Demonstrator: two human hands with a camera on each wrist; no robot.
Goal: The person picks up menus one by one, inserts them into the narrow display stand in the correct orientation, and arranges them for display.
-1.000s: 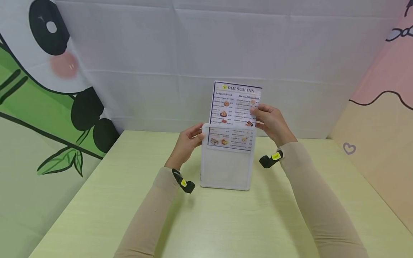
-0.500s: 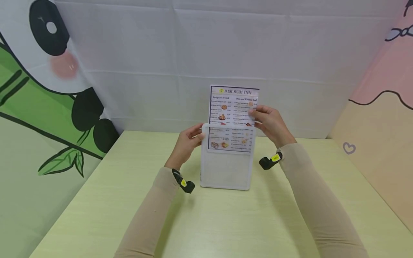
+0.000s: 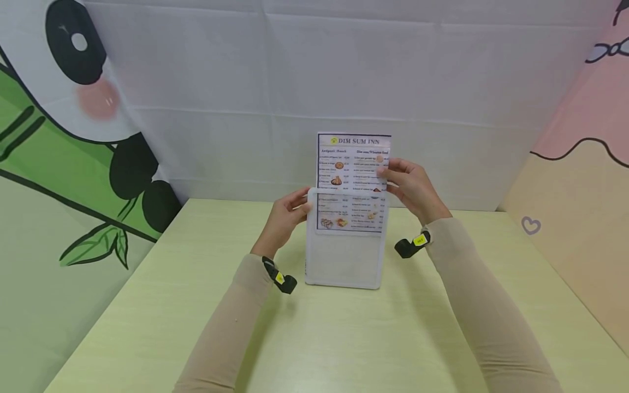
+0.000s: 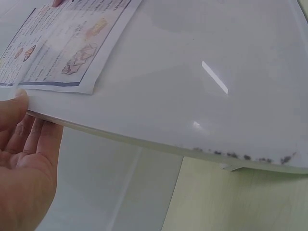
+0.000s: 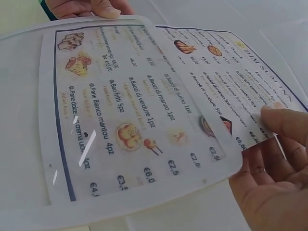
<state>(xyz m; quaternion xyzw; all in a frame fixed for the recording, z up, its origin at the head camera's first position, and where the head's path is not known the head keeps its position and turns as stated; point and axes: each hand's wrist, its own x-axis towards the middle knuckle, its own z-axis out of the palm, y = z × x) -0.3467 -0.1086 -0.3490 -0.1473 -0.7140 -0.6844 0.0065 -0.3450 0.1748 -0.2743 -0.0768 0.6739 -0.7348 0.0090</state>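
A white-framed clear sign holder (image 3: 344, 262) stands upright on the table. Partway inside it is a printed menu sheet (image 3: 352, 161) headed DIM SUM INN, its upper part sticking out above the holder's top edge. My left hand (image 3: 282, 221) grips the holder's upper left corner, thumb on the front and fingers behind, as the left wrist view shows too. With thumb in front and fingers behind, my right hand (image 3: 415, 188) pinches the menu's right edge just above the holder. Through the clear front in the right wrist view, the menu's lower part (image 5: 120, 110) shows.
The pale yellow-green table (image 3: 314, 338) runs back to a white cloth backdrop (image 3: 344, 65). Printed cartoon panels stand on the left (image 3: 59, 164) and right (image 3: 580, 164). Dark specks (image 4: 245, 156) mark one edge of the holder in the left wrist view.
The menu has straightened from a slight tilt, shifted a little left and slid slightly lower into the holder. My right hand has moved slightly with it; my left hand and the holder stay put.
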